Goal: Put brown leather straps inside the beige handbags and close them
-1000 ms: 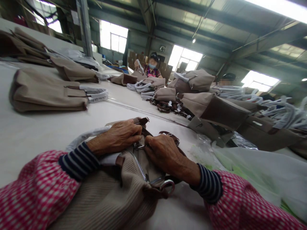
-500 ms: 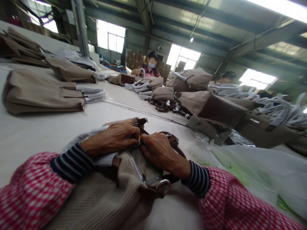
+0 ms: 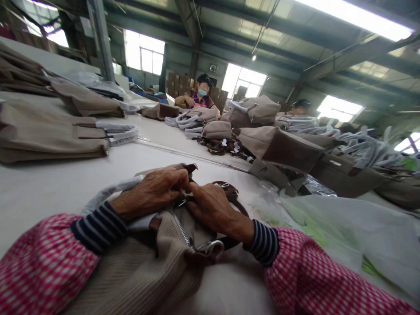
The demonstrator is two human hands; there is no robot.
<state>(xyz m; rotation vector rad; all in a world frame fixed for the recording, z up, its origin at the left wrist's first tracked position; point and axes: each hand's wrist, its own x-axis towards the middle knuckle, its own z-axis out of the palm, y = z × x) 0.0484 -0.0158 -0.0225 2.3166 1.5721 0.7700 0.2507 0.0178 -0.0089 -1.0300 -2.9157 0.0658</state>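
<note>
A beige ribbed handbag [image 3: 131, 267] with dark brown trim lies in front of me, its mouth partly unzipped. A silver zipper [image 3: 181, 228] runs along the opening, and a metal ring [image 3: 215, 249] sits at the near corner. My left hand [image 3: 154, 188] is closed on the far part of the bag's mouth, its wrist over a plastic-wrapped handle [image 3: 110, 192]. Against it, my right hand [image 3: 213, 205] is also closed at the mouth, fingertips hidden. A small metal piece [image 3: 182, 202] shows below the fingers. Behind my right hand lies a coiled brown strap [image 3: 228, 189].
Another beige handbag [image 3: 49, 131] lies at the left on the white table [image 3: 157, 153]. A heap of handbags [image 3: 282, 144] fills the back right. Clear plastic bags [image 3: 348, 227] spread at the right. A masked co-worker [image 3: 201, 94] is across the table.
My hands have shifted slightly, the right fingers now overlapping the left fingertips, and a small metal piece shows below them. The whole view has turned a little to the right.
</note>
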